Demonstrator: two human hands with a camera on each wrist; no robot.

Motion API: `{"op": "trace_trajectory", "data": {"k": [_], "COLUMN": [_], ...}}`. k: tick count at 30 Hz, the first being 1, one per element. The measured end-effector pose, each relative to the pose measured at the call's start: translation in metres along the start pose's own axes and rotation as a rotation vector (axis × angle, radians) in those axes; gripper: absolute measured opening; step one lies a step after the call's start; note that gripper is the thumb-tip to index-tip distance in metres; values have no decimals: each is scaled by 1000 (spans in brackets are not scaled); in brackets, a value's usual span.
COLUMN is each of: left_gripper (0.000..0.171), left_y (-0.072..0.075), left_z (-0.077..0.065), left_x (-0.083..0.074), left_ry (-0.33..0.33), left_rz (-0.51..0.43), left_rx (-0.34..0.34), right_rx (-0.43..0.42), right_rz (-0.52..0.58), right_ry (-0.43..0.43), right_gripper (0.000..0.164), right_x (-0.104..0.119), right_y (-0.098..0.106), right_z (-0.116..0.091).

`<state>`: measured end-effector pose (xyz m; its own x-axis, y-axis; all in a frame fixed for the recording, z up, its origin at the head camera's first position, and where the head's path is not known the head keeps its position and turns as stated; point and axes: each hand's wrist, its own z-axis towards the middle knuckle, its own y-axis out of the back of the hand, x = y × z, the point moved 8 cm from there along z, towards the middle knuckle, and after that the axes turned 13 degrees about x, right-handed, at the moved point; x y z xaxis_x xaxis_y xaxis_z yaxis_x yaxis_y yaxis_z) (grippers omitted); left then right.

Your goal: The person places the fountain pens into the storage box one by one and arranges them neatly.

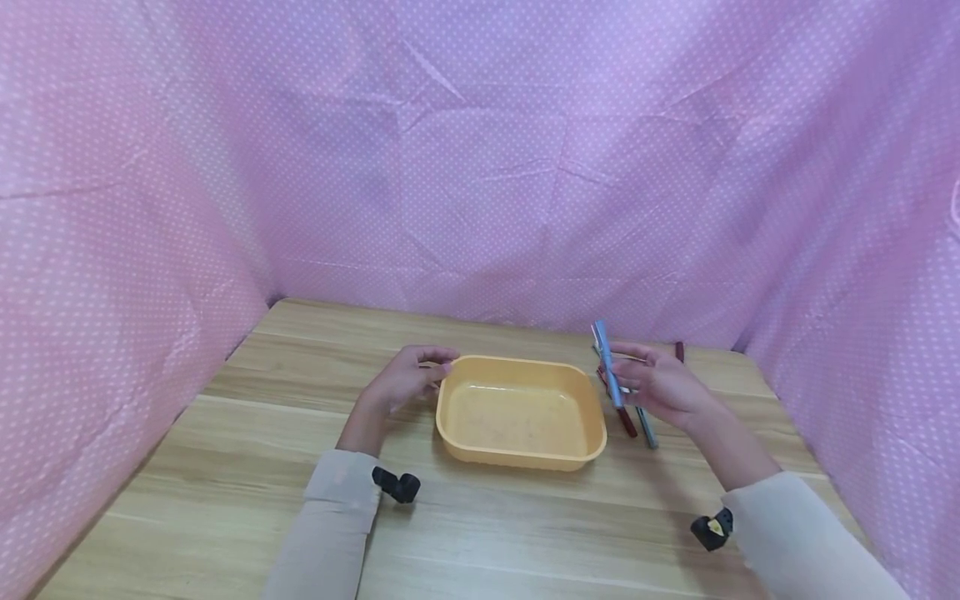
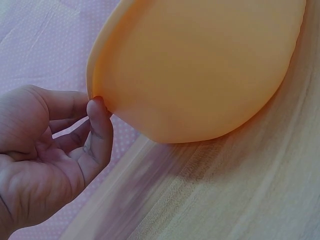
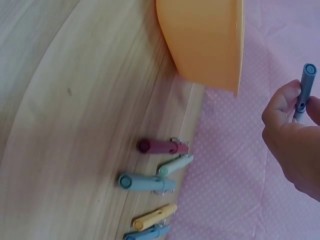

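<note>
A yellow-orange plastic basin [image 1: 517,457] stands on the wooden table, its inside showing no contents. My left hand [image 1: 401,379] pinches the rim at its far left corner; in the left wrist view, thumb and fingers meet at the edge. Beyond the basin's right side, my right hand [image 1: 663,387] holds a blue pen [image 1: 609,367] between thumb and fingers. That pen is raised above the table and tilted. Below it lie a dark red pen [image 3: 157,146], a pale green pen [image 3: 175,165], a grey-teal pen [image 3: 145,182], a yellow pen [image 3: 155,217] and another blue pen [image 3: 147,234].
The wooden table [image 1: 187,483] reaches to a pink polka-dot cloth [image 1: 480,167] that hangs behind it and on both sides. A dark red end [image 1: 679,352] shows behind the right hand. Each sleeve cuff carries a small black device [image 1: 397,485].
</note>
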<state>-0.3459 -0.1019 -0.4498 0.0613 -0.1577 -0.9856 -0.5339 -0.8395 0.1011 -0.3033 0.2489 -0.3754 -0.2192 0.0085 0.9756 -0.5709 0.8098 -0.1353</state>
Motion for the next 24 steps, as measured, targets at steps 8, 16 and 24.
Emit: {"op": "trace_trajectory", "data": {"k": [8, 16, 24], "left_gripper": [31, 30, 32], "left_y": [1, 8, 11], "left_z": [1, 5, 7], "left_x": [-1, -1, -3], "left_ry": [-5, -5, -9], "left_rz": [-2, 3, -12], "left_rx": [7, 17, 41], "right_rx": [14, 10, -12], "right_rz": [-37, -22, -33], "right_ry": [-22, -34, -50], "right_gripper": [65, 57, 55], "right_x": [-5, -10, -11], "right_y": [-16, -36, -52], "right_z": [18, 40, 57]}}
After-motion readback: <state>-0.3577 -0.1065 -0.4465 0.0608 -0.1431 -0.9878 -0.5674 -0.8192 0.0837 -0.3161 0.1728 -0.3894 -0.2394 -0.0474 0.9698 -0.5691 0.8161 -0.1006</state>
